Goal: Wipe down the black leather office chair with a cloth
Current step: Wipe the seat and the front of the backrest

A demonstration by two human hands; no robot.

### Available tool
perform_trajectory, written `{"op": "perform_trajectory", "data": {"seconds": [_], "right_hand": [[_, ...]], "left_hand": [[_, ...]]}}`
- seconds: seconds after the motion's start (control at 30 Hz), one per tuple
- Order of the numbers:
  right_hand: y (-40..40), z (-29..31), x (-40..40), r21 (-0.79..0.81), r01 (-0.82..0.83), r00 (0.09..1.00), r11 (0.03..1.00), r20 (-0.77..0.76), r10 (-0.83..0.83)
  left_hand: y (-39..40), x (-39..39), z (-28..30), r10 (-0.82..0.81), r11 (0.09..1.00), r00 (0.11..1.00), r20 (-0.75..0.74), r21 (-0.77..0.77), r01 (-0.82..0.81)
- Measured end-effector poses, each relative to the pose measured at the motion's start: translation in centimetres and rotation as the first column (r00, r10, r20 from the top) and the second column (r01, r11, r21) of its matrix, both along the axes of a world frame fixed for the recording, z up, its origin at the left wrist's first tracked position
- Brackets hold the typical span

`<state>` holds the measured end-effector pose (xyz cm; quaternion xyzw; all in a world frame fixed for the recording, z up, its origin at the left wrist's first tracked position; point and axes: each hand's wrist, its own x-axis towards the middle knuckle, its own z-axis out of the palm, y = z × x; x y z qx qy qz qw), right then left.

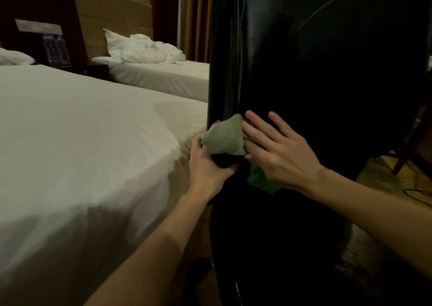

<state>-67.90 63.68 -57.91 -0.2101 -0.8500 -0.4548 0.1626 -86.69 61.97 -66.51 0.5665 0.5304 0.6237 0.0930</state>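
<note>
Head view: white bed at left, 2nd bed behind with crumpled bedding. Left hand curls round chair back's edge, gripping grey-green cloth there. Right hand, fingers straight and spread, presses cloth against black leather chair. Chair fills right side, touching near bed.

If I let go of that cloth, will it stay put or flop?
Likely flop: the cloth drapes in soft folds over the chair edge. It looks light, bunched in the left hand. Only the right hand, pressing flat, seems to pin it.
</note>
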Motion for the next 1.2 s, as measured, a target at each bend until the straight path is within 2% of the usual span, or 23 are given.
{"op": "perform_trajectory", "data": {"seconds": [0.17,0.37,0.47,0.57,0.63,0.77,0.83,0.93,1.03,1.2], "right_hand": [[-0.5,2.2,-1.1,-0.024,0.094,0.989,0.995,-0.114,-0.096],[0.2,9.5,-4.9,-0.118,0.181,0.901,0.976,-0.379,-0.213],[1.1,13.5,-6.7,-0.194,0.169,0.839,0.966,-0.486,-0.244],[1.1,13.3,-8.0,-0.189,0.126,0.809,0.974,-0.549,-0.211],[0.3,11.0,-7.6,-0.150,0.110,0.817,0.983,-0.549,-0.176],[-1.5,5.3,-5.3,-0.163,0.132,0.890,0.978,-0.416,-0.190],[-1.4,4.8,-4.4,-0.164,0.154,0.905,0.974,-0.371,-0.205],[-0.3,7.7,-4.9,-0.155,0.193,0.896,0.969,-0.374,-0.238],[0.8,12.3,-6.5,-0.177,0.193,0.856,0.965,-0.450,-0.254],[3.7,19.9,-9.2,-0.174,0.231,0.819,0.957,-0.496,-0.288]], "left_hand": [[-0.2,0.1,1.1,0.044,0.997,0.992,-0.116,-0.063,-0.051],[-0.6,-0.2,1.9,-0.035,0.994,0.994,-0.101,-0.107,0.024],[-0.5,-0.5,1.8,-0.054,0.993,0.994,-0.091,-0.108,0.044],[-0.6,-0.6,1.7,-0.071,0.994,0.994,-0.079,-0.086,0.064],[-0.6,-0.5,1.7,-0.064,0.994,0.995,-0.082,-0.090,0.057],[-0.2,-0.3,1.3,-0.020,0.996,0.996,-0.092,-0.085,0.012],[0.0,-0.2,1.1,-0.010,0.997,0.995,-0.096,-0.080,0.003],[0.2,-0.2,1.2,-0.038,0.997,0.994,-0.100,-0.064,0.032],[0.3,-0.4,1.2,-0.041,0.997,0.993,-0.110,-0.072,0.033],[0.3,-1.0,1.1,-0.130,0.988,0.989,-0.065,-0.092,0.124]]}}
